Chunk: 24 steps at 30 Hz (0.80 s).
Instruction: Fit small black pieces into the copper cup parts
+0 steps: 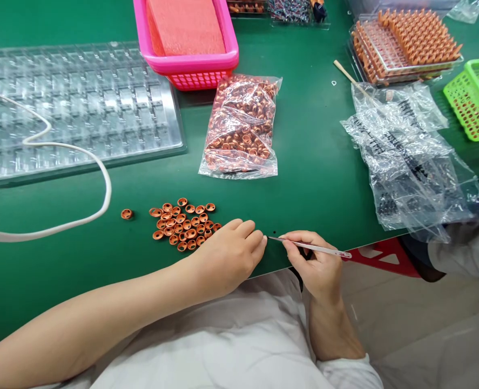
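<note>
My left hand (236,254) is closed at the table's front edge, with its fingertips pressed together; whatever they hold is hidden. Just left of it, partly covered by the hand, lies a loose cluster of small copper-coloured rings (181,219). One more ring (126,214) sits apart on the left. My right hand (318,265) pinches slim pale tweezers (324,249), and their dark tip reaches to the left fingertips. A tiny black speck (274,232) rests on the green table just beyond that tip.
Behind the cluster lies a clear bag (243,129) of copper rings, with a pink basket (186,64) behind it. Clear plastic trays (81,108) and a white cable (107,189) occupy the left. Rightward are crumpled bags (417,167), stacked trays of copper parts (409,43) and a green basket (474,97).
</note>
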Motion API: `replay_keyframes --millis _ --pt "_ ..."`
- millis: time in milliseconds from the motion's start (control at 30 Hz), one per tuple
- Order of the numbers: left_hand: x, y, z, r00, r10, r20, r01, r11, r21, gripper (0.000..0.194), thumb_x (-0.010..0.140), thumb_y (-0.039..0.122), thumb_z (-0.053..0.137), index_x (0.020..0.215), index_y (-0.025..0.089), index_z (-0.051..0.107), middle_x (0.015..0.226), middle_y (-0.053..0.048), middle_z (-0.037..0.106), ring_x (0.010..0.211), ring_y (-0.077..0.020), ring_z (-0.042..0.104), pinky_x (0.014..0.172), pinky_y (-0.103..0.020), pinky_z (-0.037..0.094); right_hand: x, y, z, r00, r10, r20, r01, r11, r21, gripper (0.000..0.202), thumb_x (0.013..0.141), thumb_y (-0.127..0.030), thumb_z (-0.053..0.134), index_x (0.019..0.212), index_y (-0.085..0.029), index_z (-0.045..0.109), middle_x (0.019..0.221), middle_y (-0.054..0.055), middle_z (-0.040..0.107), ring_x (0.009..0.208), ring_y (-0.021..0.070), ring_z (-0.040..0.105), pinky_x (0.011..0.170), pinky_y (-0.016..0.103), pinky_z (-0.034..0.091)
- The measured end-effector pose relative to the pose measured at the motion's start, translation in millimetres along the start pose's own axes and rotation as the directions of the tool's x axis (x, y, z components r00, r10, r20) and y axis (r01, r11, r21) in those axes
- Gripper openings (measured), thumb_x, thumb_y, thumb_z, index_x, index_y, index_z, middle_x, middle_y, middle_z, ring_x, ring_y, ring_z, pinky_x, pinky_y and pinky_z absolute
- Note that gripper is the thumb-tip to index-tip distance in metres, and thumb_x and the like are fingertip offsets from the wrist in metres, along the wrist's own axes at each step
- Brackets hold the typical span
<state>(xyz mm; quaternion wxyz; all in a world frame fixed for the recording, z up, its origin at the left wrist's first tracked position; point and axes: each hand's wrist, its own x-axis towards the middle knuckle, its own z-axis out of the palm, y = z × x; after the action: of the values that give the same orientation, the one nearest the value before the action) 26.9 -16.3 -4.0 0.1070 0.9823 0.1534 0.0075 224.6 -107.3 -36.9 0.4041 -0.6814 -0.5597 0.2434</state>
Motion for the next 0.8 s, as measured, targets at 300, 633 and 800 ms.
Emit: replay_keyframes --millis 300,633,800 --pt "1.6 1.9 -3.5 0.998 0.007 0.061 -0.007 1.0 0.008 0.015 0.089 0.007 0.056 0.097 0.009 0.069 0.081 -0.009 0.062 0.075 -0.0248 0.053 0.063 -0.037 0.035 -1.0 0.5 -0.1 1.0 0.012 0.007 -0.013 0.999 0.04 0.005 0.089 -0.024 0.069 0.09 -0.026 0.073 0.085 -0.001 0.077 0.07 0.0148 0.069 0.065 0.027 0.057" --pt "-2.2 0.9 -2.0 1.0 0.024 0.012 -0.024 1.0 -0.005 0.017 0.089 0.009 0.055 0.1 0.009 0.069 0.08 -0.009 0.063 0.072 -0.0237 0.05 0.064 -0.038 0.033 0.6 -1.1 -2.4 0.999 0.04 0.019 -0.04 0.999 0.031 0.007 0.09 -0.028 0.068 0.088 -0.025 0.074 0.08 0.0 0.075 0.064 0.0145 0.066 0.06 0.027 0.056" --pt "-1.2 0.0 1.4 1.0 0.027 0.0 -0.027 1.0 -0.002 0.016 0.088 0.009 0.056 0.097 0.01 0.07 0.08 -0.009 0.063 0.072 -0.0233 0.05 0.064 -0.037 0.032 2.2 -2.2 -2.6 0.999 0.036 0.032 -0.037 0.999 0.017 0.007 0.091 -0.027 0.068 0.088 -0.025 0.074 0.082 0.0 0.076 0.064 0.0139 0.066 0.061 0.026 0.055"
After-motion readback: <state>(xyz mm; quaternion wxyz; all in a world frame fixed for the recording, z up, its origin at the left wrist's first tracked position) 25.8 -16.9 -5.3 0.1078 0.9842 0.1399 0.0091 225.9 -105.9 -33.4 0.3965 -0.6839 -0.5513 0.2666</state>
